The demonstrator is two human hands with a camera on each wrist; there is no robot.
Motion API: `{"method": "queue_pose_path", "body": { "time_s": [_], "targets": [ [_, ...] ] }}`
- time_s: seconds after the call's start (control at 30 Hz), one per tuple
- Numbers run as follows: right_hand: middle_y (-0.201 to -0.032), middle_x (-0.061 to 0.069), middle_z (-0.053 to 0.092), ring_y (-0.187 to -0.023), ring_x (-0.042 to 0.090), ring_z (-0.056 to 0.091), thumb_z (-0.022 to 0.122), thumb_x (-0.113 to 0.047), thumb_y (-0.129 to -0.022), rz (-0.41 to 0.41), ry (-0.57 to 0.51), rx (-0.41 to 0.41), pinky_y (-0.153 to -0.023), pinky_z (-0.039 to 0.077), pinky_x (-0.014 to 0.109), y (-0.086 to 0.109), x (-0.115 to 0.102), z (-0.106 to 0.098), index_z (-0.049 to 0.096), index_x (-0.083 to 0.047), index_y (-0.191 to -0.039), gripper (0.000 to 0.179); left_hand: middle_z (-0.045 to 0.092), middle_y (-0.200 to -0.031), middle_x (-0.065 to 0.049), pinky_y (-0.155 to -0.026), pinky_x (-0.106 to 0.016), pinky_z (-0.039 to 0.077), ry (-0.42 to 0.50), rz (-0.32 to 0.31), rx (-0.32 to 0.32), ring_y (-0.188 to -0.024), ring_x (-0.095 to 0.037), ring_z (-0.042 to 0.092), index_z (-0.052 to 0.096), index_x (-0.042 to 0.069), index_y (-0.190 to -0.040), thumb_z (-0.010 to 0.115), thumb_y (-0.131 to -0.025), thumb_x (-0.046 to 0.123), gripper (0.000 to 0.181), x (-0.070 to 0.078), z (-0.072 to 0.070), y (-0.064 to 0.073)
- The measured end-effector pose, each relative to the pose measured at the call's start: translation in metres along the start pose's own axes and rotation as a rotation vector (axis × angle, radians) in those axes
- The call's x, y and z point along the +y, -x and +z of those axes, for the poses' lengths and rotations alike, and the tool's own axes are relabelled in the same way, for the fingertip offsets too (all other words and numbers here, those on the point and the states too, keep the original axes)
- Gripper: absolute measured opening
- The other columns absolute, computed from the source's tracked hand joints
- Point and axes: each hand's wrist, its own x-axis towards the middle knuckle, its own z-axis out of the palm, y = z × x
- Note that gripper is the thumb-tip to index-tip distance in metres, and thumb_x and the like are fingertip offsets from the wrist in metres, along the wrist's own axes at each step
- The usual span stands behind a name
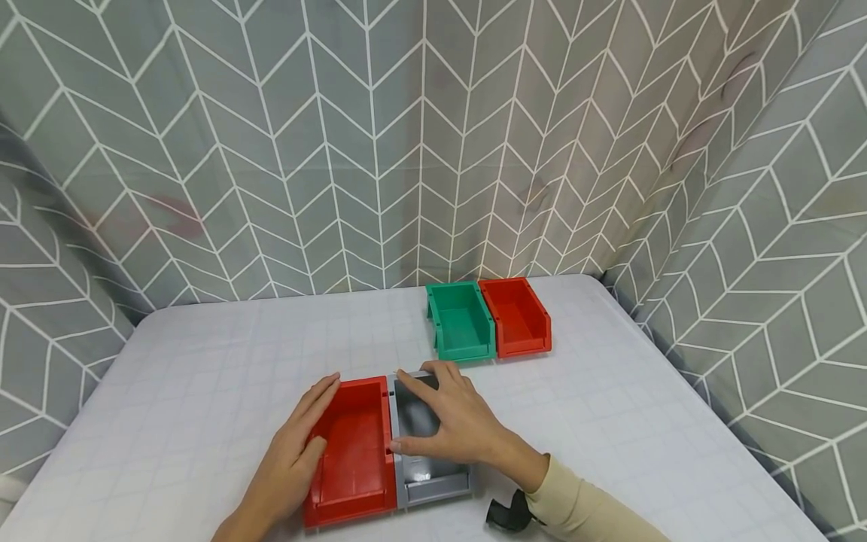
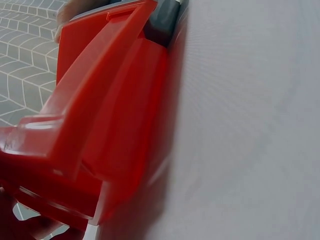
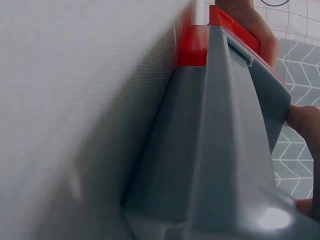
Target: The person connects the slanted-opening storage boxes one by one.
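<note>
Near bins (image 1: 357,452) seemingly touching, far bins (image 1: 463,324) behind and rightward

The head camera faces forward and down over the white, rectangular, cloth-covered table (image 1: 203,361) to its far edge. Both wrist cameras view sideways from low and close, sharing the rectangular red plastic bin (image 1: 352,508) and rectangular grey plastic bin (image 1: 439,489).

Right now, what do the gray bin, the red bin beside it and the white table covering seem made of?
Gray bin: probably molded plastic, glossy, bright highlight inside. Red bin: likely the same, smooth edges catching light. White table covering: matte, perhaps fabric from its faint texture, though I can't be sure.
</note>
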Motion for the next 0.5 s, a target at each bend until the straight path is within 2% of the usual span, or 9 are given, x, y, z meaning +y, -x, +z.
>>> {"method": "queue_pose_path", "body": {
  "time_s": [0.1,0.27,0.5],
  "targets": [
    [-0.154,0.012,0.039,-0.140,0.027,0.035,0.066,-0.074,-0.082,0.005,-0.007,0.004,-0.103,0.046,0.059,0.0003,-0.0004,0.0012,0.046,-0.028,-0.160,0.092,0.034,-0.165,0.006,-0.102,-0.052,0.046,0.017,-0.002,0.007,-0.149,-0.023,0.035,0.036,0.025,-0.163,0.051,-0.090,-0.011,0.083,-0.0006,0.0002,0.0016],
    [-0.154,0.010,0.041,-0.138,0.026,0.037,0.064,-0.076,-0.082,0.007,-0.011,0.004,-0.100,0.049,0.058,0.0016,0.0019,0.0034,0.046,-0.031,-0.159,0.091,0.037,-0.163,0.003,-0.090,-0.050,0.057,0.093,-0.027,0.012,-0.143,-0.027,0.042,0.040,0.022,-0.162,0.053,-0.088,-0.012,0.082,-0.0021,0.0040,0.0040],
    [-0.154,0.009,0.041,-0.139,0.023,0.035,0.062,-0.076,-0.083,-0.008,0.018,0.017,-0.101,0.050,0.053,0.0000,0.0009,0.0064,0.044,-0.033,-0.160,0.090,0.038,-0.162,0.004,-0.080,-0.042,0.062,0.192,-0.034,0.021,-0.136,-0.030,0.046,0.041,0.030,-0.160,0.052,-0.087,-0.015,0.086,-0.0062,0.0033,0.0062]
  ]
}}
